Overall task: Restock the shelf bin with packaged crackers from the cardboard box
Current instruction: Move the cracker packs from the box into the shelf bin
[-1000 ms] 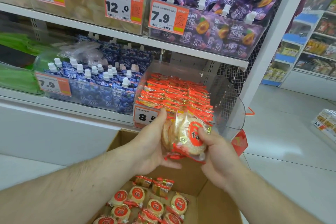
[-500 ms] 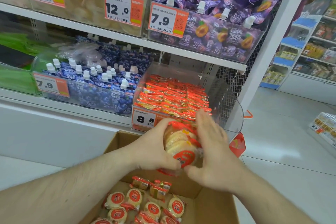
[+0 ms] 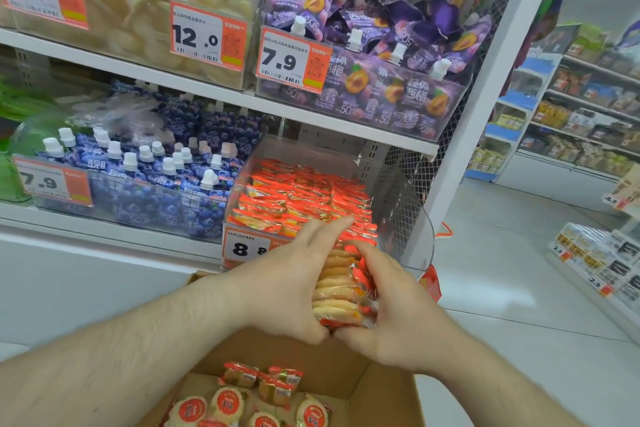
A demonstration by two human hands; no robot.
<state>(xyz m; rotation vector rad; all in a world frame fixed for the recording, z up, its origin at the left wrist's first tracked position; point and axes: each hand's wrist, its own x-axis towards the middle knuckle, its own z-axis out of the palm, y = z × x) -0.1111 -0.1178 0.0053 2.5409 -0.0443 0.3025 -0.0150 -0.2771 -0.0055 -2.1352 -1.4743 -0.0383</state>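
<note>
Holding a stack of cracker packs (image 3: 337,291) with left hand (image 3: 284,284) and right hand (image 3: 391,308), fingers curled tight round it, just in front of the clear shelf bin (image 3: 408,218), above the cardboard box (image 3: 377,392).

Bright, even store light fills the scene, seemingly from overhead, though no lamp is in view. Shadows are soft and faint. Pale glare sits on the glossy floor (image 3: 502,295) at the right and on the clear front of the shelf bin (image 3: 412,218). The wide lens bows the white shelf post (image 3: 485,80) and stretches the near forearms at the bottom edge. The far aisle shelves (image 3: 588,121) at the right are soft and smeared. Fine print on the price tags (image 3: 207,35) is blurred; only the large numerals read cleanly.
</note>
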